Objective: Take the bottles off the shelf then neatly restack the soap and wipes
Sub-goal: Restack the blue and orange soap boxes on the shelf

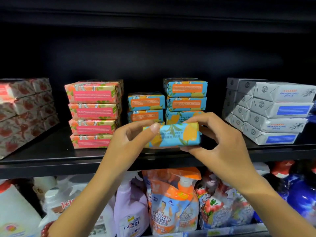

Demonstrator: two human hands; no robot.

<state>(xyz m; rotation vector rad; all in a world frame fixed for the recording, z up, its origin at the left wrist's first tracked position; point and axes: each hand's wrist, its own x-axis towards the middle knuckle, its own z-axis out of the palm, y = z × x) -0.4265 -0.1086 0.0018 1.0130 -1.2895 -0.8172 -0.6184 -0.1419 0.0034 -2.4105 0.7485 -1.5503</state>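
- Head view, far left: red-patterned soap stack (25,113) on the dark shelf (51,156).
- Next right: pink soap stack (94,115), four high.
- Left hand (126,139): pinches the left end of the blue soap bar (172,136), thumb on its front.
- Blue soap bar: held level above the shelf's near edge, in front of the blue soap stacks (186,98).
- Right hand (213,144): grasps the bar's right end, fingers on top, thumb underneath.
- Far right: grey soap boxes (273,113), stacked four high.
- Below: bottles (130,207) on the lower level.
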